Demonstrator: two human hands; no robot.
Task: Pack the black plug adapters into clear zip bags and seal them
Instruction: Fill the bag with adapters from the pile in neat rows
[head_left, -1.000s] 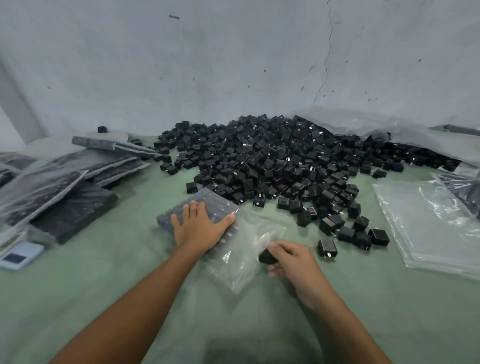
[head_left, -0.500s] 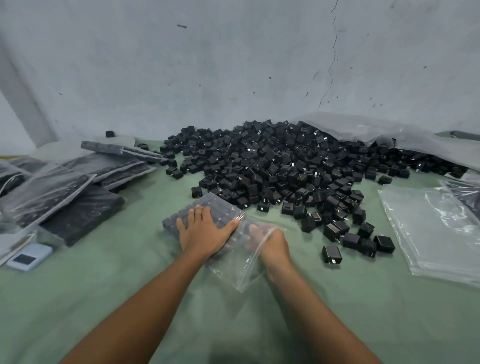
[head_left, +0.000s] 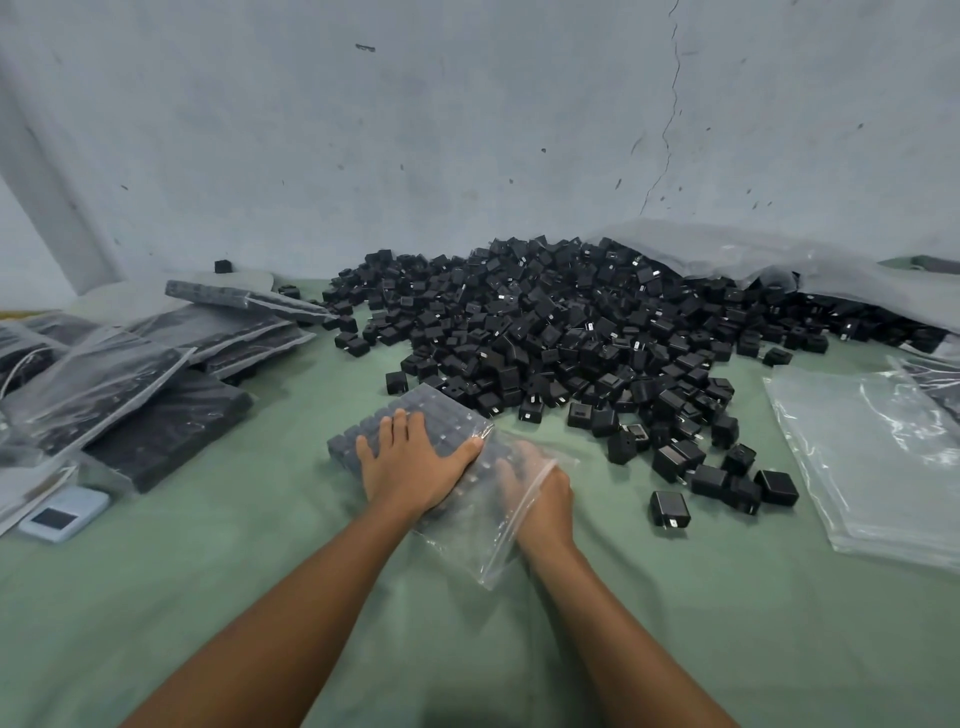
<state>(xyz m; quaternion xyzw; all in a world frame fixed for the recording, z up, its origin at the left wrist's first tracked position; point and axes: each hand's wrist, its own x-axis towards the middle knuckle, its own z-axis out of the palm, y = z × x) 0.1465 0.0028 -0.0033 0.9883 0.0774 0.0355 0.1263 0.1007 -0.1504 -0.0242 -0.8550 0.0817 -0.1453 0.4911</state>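
left hand (head_left: 410, 462): flat, fingers straight, pressing down on zip bag (head_left: 470, 545)
right hand (head_left: 543, 501): inside bag mouth, fingers blurred by plastic, grip unclear
zip bag: on green table (head_left: 249, 597), part-filled
adapter pile (head_left: 571, 338): loose, just behind bag

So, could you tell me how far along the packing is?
Done: several filled bags stacked on the left. In hand: the left hand presses the part-filled zip bag while the right hand reaches into its open mouth. Left: a large pile of loose adapters, and this bag unsealed.
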